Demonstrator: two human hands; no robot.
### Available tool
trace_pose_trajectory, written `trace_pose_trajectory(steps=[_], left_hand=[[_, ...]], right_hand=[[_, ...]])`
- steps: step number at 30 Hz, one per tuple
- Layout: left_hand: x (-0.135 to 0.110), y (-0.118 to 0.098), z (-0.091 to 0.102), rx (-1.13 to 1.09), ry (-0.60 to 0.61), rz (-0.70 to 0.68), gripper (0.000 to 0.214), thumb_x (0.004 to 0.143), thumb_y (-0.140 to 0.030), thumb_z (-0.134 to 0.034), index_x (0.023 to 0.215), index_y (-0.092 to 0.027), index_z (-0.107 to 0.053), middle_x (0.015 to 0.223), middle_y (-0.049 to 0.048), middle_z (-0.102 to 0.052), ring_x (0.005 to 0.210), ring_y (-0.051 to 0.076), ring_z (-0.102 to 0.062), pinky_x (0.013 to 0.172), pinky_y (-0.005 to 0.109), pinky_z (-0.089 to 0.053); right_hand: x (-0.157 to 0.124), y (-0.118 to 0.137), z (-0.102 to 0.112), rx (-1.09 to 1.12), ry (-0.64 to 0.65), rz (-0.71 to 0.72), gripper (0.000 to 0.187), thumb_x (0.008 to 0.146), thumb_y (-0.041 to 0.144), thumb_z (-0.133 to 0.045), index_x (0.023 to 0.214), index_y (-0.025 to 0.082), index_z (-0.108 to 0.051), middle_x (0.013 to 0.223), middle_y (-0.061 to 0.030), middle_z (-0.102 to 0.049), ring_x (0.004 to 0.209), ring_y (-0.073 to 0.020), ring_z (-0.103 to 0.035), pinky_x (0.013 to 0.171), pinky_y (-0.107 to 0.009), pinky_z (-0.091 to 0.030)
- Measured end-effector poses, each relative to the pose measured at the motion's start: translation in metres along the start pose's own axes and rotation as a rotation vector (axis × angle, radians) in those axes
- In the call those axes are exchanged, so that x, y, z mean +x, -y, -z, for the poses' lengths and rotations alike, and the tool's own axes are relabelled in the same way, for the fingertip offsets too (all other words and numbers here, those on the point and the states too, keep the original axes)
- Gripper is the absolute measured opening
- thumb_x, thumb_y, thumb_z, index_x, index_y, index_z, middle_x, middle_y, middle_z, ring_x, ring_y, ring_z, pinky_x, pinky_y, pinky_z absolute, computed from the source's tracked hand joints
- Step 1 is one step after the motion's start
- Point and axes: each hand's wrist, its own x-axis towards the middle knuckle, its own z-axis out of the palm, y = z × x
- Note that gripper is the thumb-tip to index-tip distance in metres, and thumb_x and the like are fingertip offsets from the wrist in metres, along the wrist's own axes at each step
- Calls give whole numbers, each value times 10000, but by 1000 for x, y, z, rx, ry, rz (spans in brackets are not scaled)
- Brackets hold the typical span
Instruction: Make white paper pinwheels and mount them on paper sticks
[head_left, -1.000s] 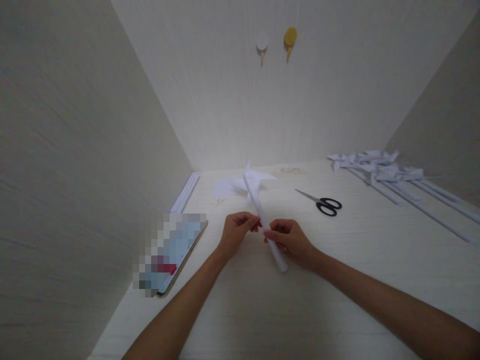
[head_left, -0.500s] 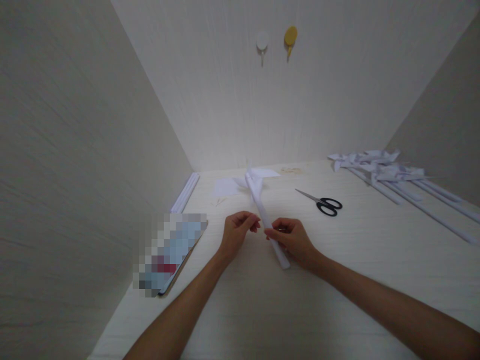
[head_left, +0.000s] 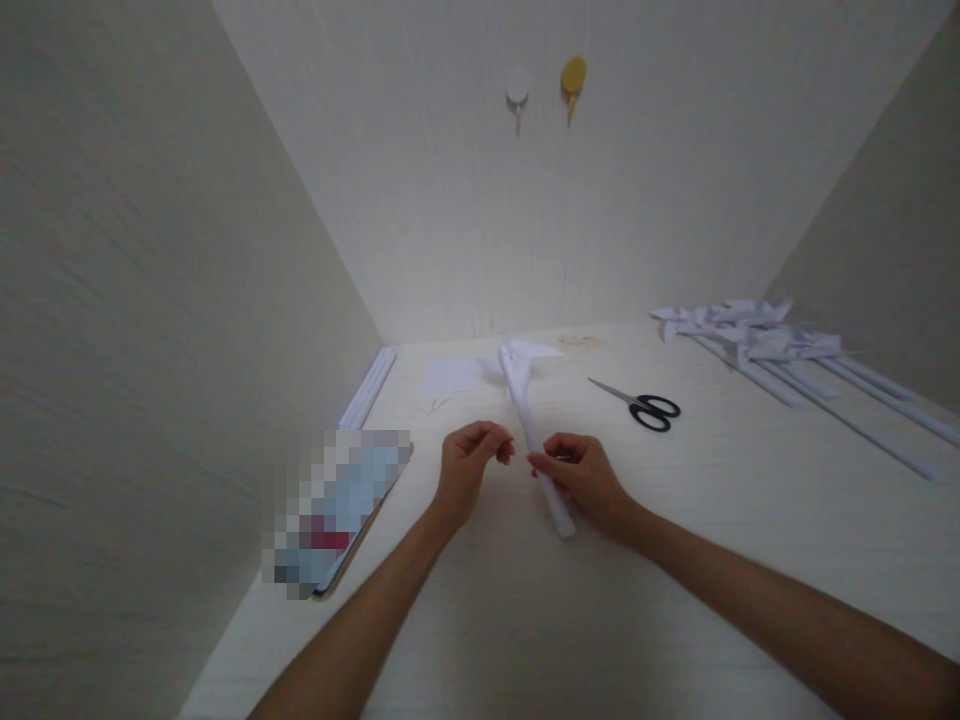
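My right hand [head_left: 583, 478] is closed round the rolled white paper stick of a paper pinwheel [head_left: 527, 415]. The stick slants away from me, and its folded white vanes lie low near the back wall. My left hand [head_left: 469, 466] hovers just left of the stick with fingers curled and thumb and fingertips pinched together. I cannot make out whether anything is between them. It is a small gap away from the stick.
Black-handled scissors [head_left: 641, 405] lie to the right. Several finished white pinwheels [head_left: 772, 345] are piled at the far right. A flat white paper sheet [head_left: 450, 377] and rolled paper sticks [head_left: 369, 388] lie at the back left. A blurred flat object [head_left: 337, 505] rests on the left.
My left hand has come off the stick and moved slightly left. The pinwheel's head has dipped lower toward the table. My right hand keeps its hold.
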Motion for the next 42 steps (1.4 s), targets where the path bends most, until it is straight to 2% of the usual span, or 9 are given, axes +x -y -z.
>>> trace_pose_trajectory(steps=[6,10,13,15,19,21,27,35,42], left_hand=[[0,8,-6,0,-49,50,95,662,-219,-610,630,-142,-564,637,-17,-571,575,70,-500,550,198,-400],[-3,9,-14,-43,-37,117,171,596,-204,-664,597,-140,-505,719,16,-629,639,104,-564,621,237,-445],[-4,9,-16,-73,-53,147,218,575,-206,-679,585,-143,-470,697,23,-642,610,107,-572,605,245,-455],[-3,9,-15,-111,-41,144,232,571,-209,-683,583,-143,-460,680,18,-640,578,103,-565,568,240,-455],[-2,11,-12,-186,26,153,265,570,-242,-684,594,-147,-438,676,24,-632,480,94,-516,424,220,-405],[-1,11,-11,-197,48,147,266,562,-237,-690,598,-148,-442,666,24,-624,502,102,-518,435,225,-404],[2,6,-7,-138,43,63,108,684,-248,-579,667,-145,-551,732,2,-555,651,87,-492,615,225,-399],[0,2,-6,101,174,-19,177,755,-300,-496,647,-160,-487,619,-23,-439,595,94,-408,594,229,-341],[1,0,-7,189,178,-33,200,762,-313,-478,633,-161,-467,562,-30,-397,556,96,-381,557,229,-310]], right_hand=[[0,0,-1,-35,0,18,222,555,309,-663,538,141,-518,499,16,-543,402,-54,-406,357,-179,-270],[-1,1,-3,-54,6,43,236,540,324,-670,516,141,-522,483,31,-510,405,-49,-390,354,-176,-255],[-1,2,-2,-30,34,26,240,525,335,-684,533,147,-535,472,50,-487,397,-42,-374,360,-177,-244],[1,1,-1,6,95,3,238,531,346,-688,568,148,-561,490,51,-503,392,-37,-364,370,-181,-243],[4,-1,2,98,293,-17,266,641,400,-610,617,136,-613,531,25,-544,381,-26,-323,376,-191,-200],[5,-2,3,143,331,-19,266,657,392,-603,608,131,-614,516,27,-538,371,-19,-292,375,-194,-171],[6,-3,2,230,220,-30,195,611,323,-659,640,141,-595,527,29,-574,346,-10,-278,362,-191,-161],[2,-1,-1,43,93,22,237,604,362,-650,643,133,-601,523,19,-546,383,-36,-347,365,-185,-222],[-1,3,-2,-37,63,42,232,583,366,-655,618,147,-586,531,20,-532,406,-51,-368,371,-188,-247]])
